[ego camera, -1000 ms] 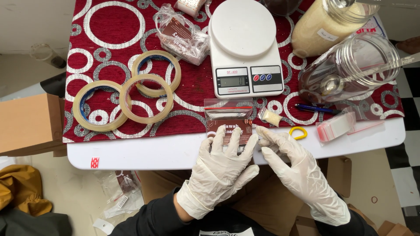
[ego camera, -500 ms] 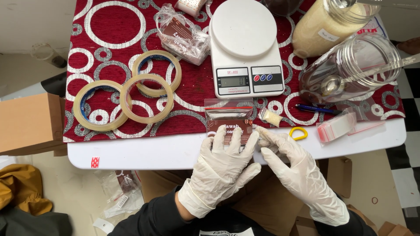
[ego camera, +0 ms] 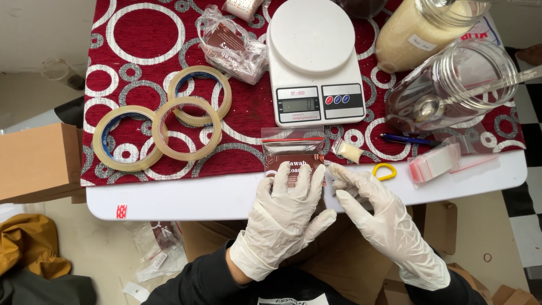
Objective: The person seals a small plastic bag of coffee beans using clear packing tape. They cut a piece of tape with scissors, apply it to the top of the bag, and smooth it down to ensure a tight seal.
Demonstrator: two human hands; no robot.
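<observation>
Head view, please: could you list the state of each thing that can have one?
Small zip pouch: flat on the table, pressed by left hand.
Right hand: fingertips on the pouch's edge.
Kitchen scale: on, platform bare.
Clear jar: on its side, spoon inside.
Tape rolls: lying flat.

Left hand hides lower half of zip pouch; top edge crops grain jar.

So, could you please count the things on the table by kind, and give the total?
Tape rolls: 3
Kitchen scale: 1
Jars: 2
Pen: 1
Yellow ring: 1
Brown-labelled pouch under the left hand: 1
Stack of small bags: 1
Crumpled bag bundle: 1
Total: 11
</observation>
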